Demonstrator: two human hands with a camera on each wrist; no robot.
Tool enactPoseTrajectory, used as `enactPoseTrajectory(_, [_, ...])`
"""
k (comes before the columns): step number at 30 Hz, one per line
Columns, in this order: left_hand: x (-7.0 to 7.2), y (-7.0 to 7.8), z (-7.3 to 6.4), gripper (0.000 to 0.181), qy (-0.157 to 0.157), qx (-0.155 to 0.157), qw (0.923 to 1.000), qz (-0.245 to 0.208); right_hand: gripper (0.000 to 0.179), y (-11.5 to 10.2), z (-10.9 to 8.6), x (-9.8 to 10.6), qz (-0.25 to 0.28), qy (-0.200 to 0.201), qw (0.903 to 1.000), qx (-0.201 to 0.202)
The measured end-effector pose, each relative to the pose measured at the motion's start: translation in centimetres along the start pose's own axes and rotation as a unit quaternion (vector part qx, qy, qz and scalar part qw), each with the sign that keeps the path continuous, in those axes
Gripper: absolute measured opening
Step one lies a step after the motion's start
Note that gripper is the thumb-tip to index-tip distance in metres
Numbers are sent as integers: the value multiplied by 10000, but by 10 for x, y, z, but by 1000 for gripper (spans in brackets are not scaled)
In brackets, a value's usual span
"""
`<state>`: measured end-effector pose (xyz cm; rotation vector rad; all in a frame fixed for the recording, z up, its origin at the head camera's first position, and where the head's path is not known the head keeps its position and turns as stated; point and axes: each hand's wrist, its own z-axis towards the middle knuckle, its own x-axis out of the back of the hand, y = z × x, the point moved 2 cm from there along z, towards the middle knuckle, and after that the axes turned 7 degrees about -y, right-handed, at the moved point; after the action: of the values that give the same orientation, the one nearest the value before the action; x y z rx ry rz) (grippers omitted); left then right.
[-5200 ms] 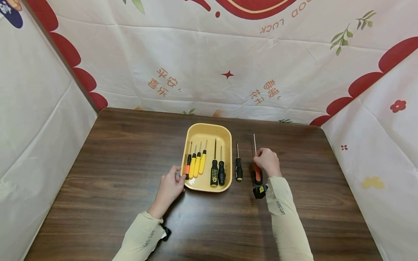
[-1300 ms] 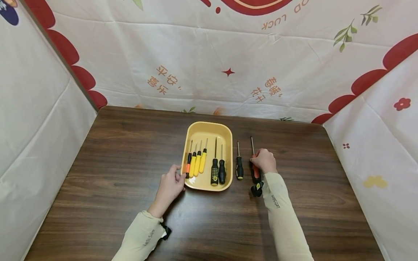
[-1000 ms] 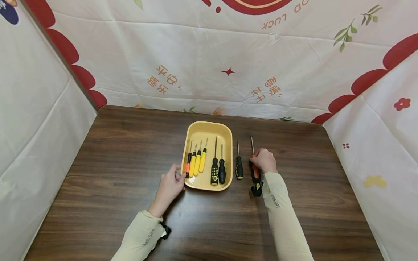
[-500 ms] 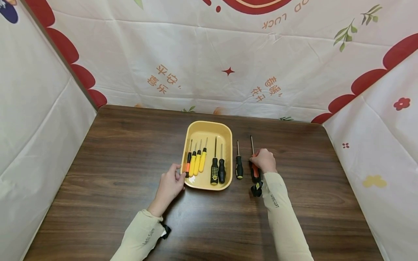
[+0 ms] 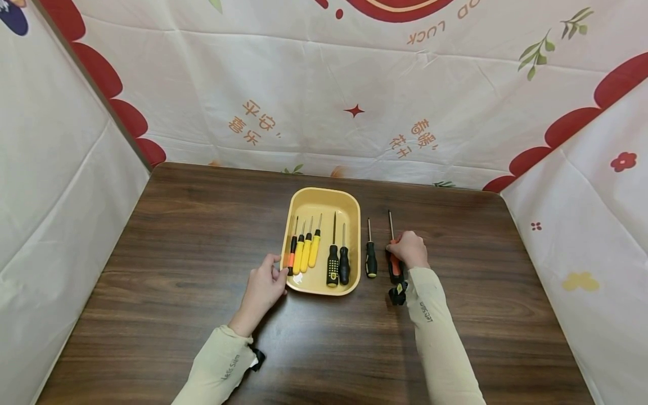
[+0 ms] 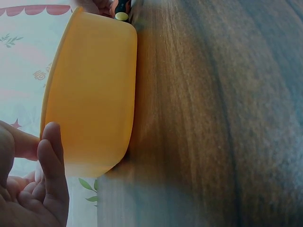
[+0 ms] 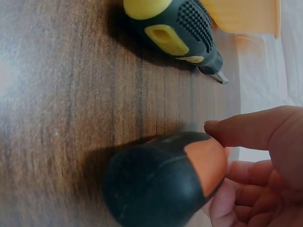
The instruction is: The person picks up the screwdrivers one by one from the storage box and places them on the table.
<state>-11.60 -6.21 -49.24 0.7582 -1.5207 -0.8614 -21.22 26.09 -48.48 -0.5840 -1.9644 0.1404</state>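
My left hand (image 5: pixel 263 287) pinches the left rim of a yellow plastic tray (image 5: pixel 319 201); the left wrist view shows thumb and fingers at the edge of the tray's side wall (image 6: pixel 94 90). My right hand (image 5: pixel 412 250) holds an orange-and-black screwdriver (image 5: pixel 396 271) near the front of its handle, shaft pointing away from me. Close up in the right wrist view, the fat black handle end (image 7: pixel 151 184) lies low over the wood. Between it and the tray lies a black-and-yellow-green screwdriver (image 5: pixel 372 261), roughly parallel.
Inside the tray are three yellow-handled screwdrivers (image 5: pixel 306 256), a slim black-and-orange one (image 5: pixel 292 256) at the left, and two black-handled ones (image 5: pixel 332 267) at the right. The brown wooden table (image 5: pixel 202 225) meets a printed white cloth (image 5: pixel 304 84) behind and at both sides.
Since the oldest frame, my right hand and the orange-and-black screwdriver have shifted slightly left and its handle has turned a little. Over the last second nothing visibly moves.
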Motion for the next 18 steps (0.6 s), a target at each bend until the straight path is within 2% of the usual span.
enactPoseTrajectory(18, [-2, -1, 1, 31, -21, 51, 9999, -149, 27, -2, -5, 2, 125, -92, 9999, 55])
